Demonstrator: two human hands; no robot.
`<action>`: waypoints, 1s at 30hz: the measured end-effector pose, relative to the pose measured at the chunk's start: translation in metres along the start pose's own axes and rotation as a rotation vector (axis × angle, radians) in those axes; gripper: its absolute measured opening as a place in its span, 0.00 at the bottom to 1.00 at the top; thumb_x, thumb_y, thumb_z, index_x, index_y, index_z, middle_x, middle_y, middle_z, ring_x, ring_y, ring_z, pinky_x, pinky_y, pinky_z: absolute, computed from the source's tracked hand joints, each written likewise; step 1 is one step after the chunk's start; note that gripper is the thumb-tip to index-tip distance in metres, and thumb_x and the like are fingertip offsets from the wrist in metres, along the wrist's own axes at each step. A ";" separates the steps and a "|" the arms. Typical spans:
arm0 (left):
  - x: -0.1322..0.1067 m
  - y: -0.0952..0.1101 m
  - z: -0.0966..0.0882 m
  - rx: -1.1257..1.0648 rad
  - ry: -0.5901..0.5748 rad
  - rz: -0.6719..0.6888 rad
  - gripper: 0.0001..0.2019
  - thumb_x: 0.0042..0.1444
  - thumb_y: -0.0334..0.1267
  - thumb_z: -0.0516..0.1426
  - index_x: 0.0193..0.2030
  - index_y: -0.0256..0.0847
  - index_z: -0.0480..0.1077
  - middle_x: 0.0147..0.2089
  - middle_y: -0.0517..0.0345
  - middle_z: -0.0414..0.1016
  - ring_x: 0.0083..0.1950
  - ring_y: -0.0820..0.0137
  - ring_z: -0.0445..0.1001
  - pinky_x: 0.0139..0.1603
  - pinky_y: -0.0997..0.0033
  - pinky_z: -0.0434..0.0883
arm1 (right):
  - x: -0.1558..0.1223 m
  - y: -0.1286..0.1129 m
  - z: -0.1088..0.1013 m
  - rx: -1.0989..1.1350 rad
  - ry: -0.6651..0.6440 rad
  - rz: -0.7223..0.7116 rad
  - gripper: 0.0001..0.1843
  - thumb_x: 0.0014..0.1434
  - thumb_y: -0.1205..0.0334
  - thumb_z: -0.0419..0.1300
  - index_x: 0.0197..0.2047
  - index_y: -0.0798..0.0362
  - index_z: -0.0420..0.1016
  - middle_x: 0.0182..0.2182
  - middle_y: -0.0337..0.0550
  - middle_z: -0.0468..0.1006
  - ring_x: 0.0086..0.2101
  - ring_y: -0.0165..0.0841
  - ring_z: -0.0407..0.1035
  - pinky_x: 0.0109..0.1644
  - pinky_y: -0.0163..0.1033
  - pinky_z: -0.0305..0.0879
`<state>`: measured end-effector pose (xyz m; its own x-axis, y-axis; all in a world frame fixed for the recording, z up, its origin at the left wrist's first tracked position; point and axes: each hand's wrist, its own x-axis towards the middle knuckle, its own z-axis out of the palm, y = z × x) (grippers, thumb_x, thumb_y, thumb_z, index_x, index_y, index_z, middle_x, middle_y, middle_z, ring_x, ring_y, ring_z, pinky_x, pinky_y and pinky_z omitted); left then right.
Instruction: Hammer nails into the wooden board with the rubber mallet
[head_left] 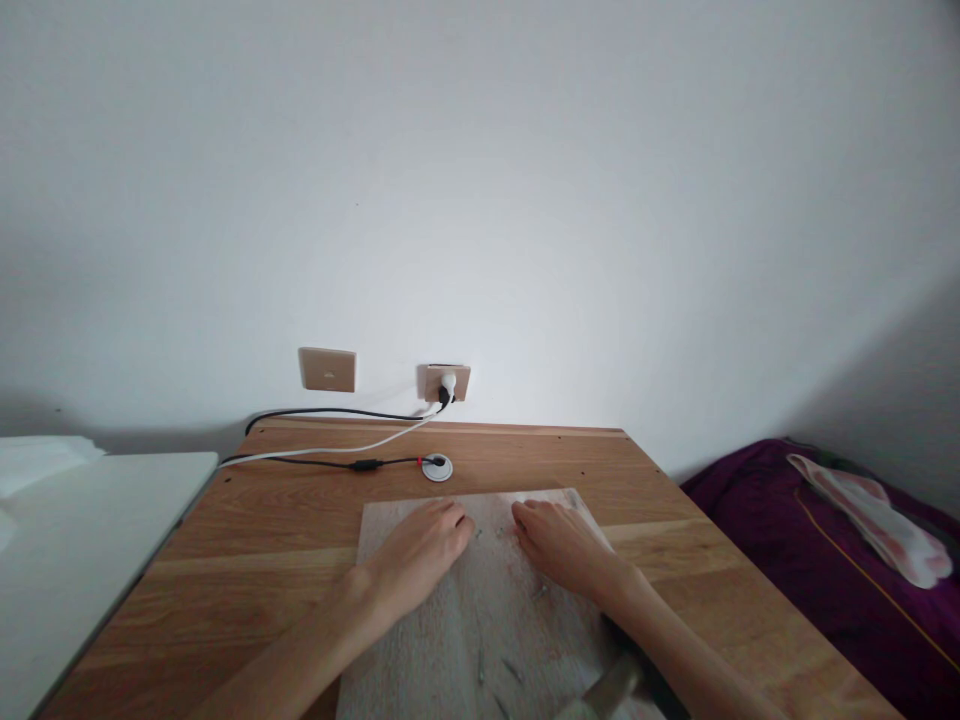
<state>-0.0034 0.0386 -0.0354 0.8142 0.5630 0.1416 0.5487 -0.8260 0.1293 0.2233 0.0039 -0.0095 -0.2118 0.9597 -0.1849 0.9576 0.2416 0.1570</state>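
A pale, whitewashed board (442, 640) lies flat on the wooden table, and both my hands rest on its far half. My left hand (435, 540) is closed, fingers curled under, knuckles toward the middle. A small nail (478, 534) lies just beside its fingertips. Opposite it, my right hand (559, 540) is also curled closed; nothing shows sticking out of either hand. Several loose nails (512, 670) are scattered nearer to me. Partly hidden under my right forearm lies what looks like a hammer (609, 688), with a grey metal head and dark handle.
Beyond the board, black and white cables (330, 451) cross the wooden table (270, 520) to a wall socket (459, 382) and a round grommet (437, 467). A white surface (112, 540) adjoins at left. At right is purple fabric (780, 530) with a pinkish-white cloth (877, 520) on it.
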 end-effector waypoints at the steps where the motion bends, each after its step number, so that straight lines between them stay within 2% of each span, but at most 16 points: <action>1: 0.000 0.000 0.001 0.006 0.010 0.007 0.12 0.68 0.20 0.53 0.43 0.35 0.76 0.44 0.50 0.80 0.47 0.62 0.79 0.51 0.65 0.73 | 0.000 0.000 -0.001 0.011 0.009 0.002 0.09 0.72 0.57 0.64 0.46 0.55 0.80 0.42 0.41 0.84 0.41 0.35 0.80 0.49 0.48 0.78; 7: -0.002 -0.005 0.011 0.022 0.104 0.063 0.11 0.67 0.19 0.54 0.41 0.36 0.75 0.41 0.51 0.80 0.46 0.61 0.79 0.51 0.64 0.72 | -0.010 0.003 -0.013 0.140 0.065 -0.009 0.08 0.73 0.62 0.60 0.43 0.55 0.79 0.39 0.40 0.83 0.40 0.35 0.79 0.49 0.47 0.75; 11: -0.001 -0.009 0.016 0.062 0.128 0.083 0.10 0.66 0.20 0.56 0.40 0.36 0.75 0.40 0.51 0.80 0.45 0.60 0.78 0.49 0.63 0.72 | -0.026 0.001 -0.022 0.312 -0.069 -0.151 0.07 0.66 0.68 0.61 0.39 0.52 0.80 0.32 0.36 0.83 0.34 0.31 0.77 0.37 0.34 0.66; 14: 0.001 -0.010 0.021 0.118 0.150 0.090 0.06 0.68 0.25 0.58 0.41 0.36 0.75 0.40 0.52 0.80 0.44 0.59 0.78 0.48 0.61 0.72 | -0.035 -0.002 -0.024 0.397 -0.166 -0.204 0.06 0.65 0.61 0.63 0.41 0.51 0.82 0.31 0.37 0.85 0.31 0.30 0.77 0.32 0.32 0.61; 17: 0.005 -0.009 0.027 0.183 0.187 0.077 0.04 0.69 0.32 0.60 0.42 0.35 0.76 0.40 0.51 0.80 0.44 0.57 0.78 0.46 0.59 0.72 | -0.035 -0.002 -0.023 0.407 -0.153 -0.170 0.11 0.69 0.55 0.60 0.43 0.53 0.81 0.33 0.42 0.86 0.35 0.35 0.78 0.35 0.35 0.61; 23: 0.005 0.001 0.026 0.172 0.290 -0.015 0.08 0.70 0.36 0.60 0.38 0.35 0.75 0.39 0.49 0.79 0.43 0.56 0.79 0.43 0.58 0.72 | -0.018 -0.006 -0.020 0.307 -0.019 -0.015 0.14 0.75 0.57 0.55 0.45 0.56 0.79 0.37 0.49 0.87 0.40 0.41 0.80 0.41 0.40 0.64; 26: 0.003 0.011 0.019 0.032 0.260 0.021 0.11 0.71 0.39 0.59 0.37 0.37 0.76 0.37 0.53 0.79 0.41 0.60 0.79 0.45 0.61 0.73 | -0.011 -0.016 -0.020 0.225 0.020 0.051 0.15 0.76 0.56 0.54 0.47 0.56 0.79 0.39 0.50 0.87 0.44 0.44 0.81 0.47 0.44 0.69; 30: 0.001 0.018 0.011 -0.074 0.174 0.051 0.13 0.71 0.44 0.60 0.37 0.38 0.75 0.37 0.54 0.79 0.41 0.61 0.79 0.45 0.61 0.73 | -0.004 -0.027 -0.018 0.129 0.004 0.096 0.16 0.76 0.53 0.56 0.47 0.56 0.80 0.39 0.44 0.86 0.42 0.39 0.82 0.50 0.49 0.76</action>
<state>0.0094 0.0239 -0.0440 0.7922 0.5218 0.3165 0.4866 -0.8530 0.1886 0.1948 -0.0037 0.0046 -0.1183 0.9781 -0.1710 0.9906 0.1281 0.0476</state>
